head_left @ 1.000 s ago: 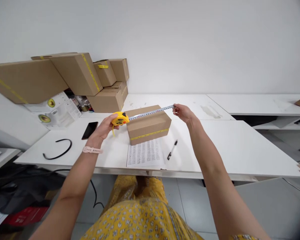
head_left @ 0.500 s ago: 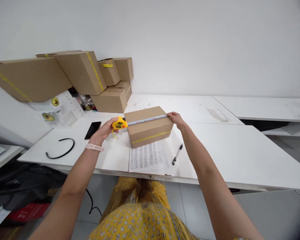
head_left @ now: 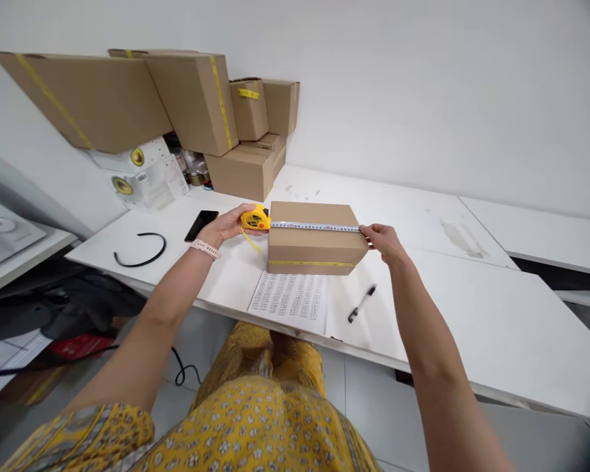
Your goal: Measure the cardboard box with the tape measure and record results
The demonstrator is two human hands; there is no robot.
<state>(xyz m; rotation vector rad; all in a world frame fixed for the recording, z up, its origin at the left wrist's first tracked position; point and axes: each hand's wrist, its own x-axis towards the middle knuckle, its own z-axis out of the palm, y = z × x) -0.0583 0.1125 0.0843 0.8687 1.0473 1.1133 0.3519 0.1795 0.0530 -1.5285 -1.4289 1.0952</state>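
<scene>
A cardboard box (head_left: 314, 248) with a yellow strip along its front side lies on the white table. My left hand (head_left: 232, 223) grips the yellow case of a tape measure (head_left: 256, 218) at the box's left edge. The silver blade runs straight across the top of the box to its right edge. There, my right hand (head_left: 379, 237) pinches the blade's end against the box with closed fingers. A yellow wrist strap dangles below the case. Under the front of the box, a printed sheet (head_left: 290, 301) of number columns is partly covered.
A black pen (head_left: 362, 303) lies right of the sheet. On the left are a phone (head_left: 201, 225) and a curved black band (head_left: 140, 250). Several cardboard boxes (head_left: 191, 98) are stacked at the back left, above white boxes (head_left: 150, 183) with avocado pictures. The table's front edge is near my body.
My view has turned, so the whole scene sits differently in the picture. The box appears squarer to me, and the blade lies more level across it. Both hands keep their hold.
</scene>
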